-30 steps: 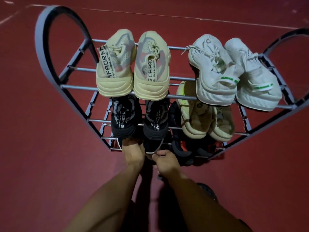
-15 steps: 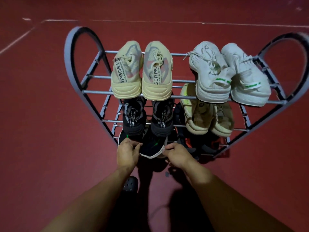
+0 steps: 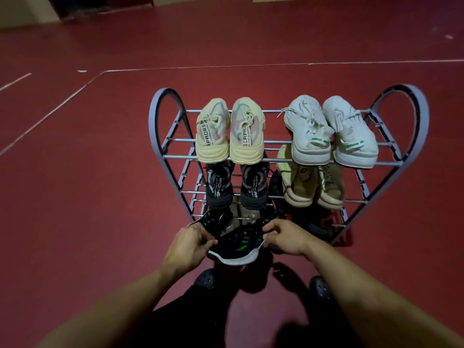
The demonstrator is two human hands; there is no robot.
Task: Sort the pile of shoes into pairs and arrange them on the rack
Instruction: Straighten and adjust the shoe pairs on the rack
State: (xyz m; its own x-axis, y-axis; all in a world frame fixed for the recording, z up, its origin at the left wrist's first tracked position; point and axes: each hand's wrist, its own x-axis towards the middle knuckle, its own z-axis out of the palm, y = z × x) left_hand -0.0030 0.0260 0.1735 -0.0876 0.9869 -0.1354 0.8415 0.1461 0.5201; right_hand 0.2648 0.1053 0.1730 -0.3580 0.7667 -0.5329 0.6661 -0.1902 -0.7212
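A grey metal shoe rack [image 3: 160, 126] with heart-shaped sides stands on the red floor. Its top shelf carries a cream pair [image 3: 229, 131] at the left and a white pair with green marks [image 3: 329, 131] at the right. The middle shelf has a black pair [image 3: 236, 187] and a yellowish pair [image 3: 311, 184]. At the lowest shelf's front edge, my left hand [image 3: 190, 247] grips one black shoe with green stripes [image 3: 211, 221]. My right hand [image 3: 286, 237] grips its mate [image 3: 238, 247], whose white sole faces me. Dark shoes with red [image 3: 324, 222] lie low at the right.
My feet in black perforated clogs [image 3: 206, 281] stand just in front of the rack. White lines cross the red floor to the left and behind. A dark doorway shows at the top left.
The view has drawn back and risen, so the rack looks smaller. Both hands have come out from the lowest shelf with the black and green shoes, which are now more exposed.
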